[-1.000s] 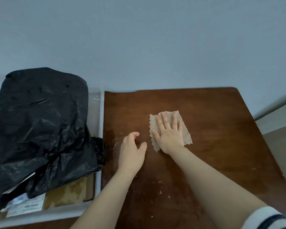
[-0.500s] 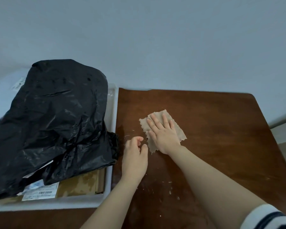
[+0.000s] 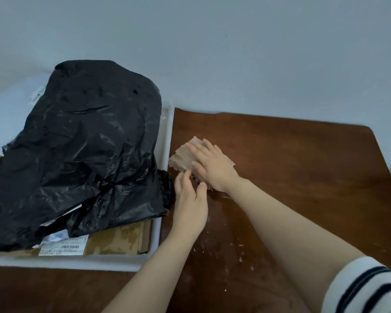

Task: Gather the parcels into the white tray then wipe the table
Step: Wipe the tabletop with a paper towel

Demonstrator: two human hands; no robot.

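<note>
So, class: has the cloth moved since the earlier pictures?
Yes. The cloth under the right hand has slid left, closing the gap to the white tray.

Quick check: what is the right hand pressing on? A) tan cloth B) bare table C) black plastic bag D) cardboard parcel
A: the right hand lies flat, fingers spread, on the tan cloth, on the brown table beside the white tray.

The dark brown wooden tabletop (image 3: 303, 177) carried a white tray (image 3: 77, 261) on its left part. A crumpled tan cloth (image 3: 181, 157) lay flat on the wood just beside the tray's right wall. Pale crumbs (image 3: 240, 259) speckled the surface nearer the front edge.
</note>
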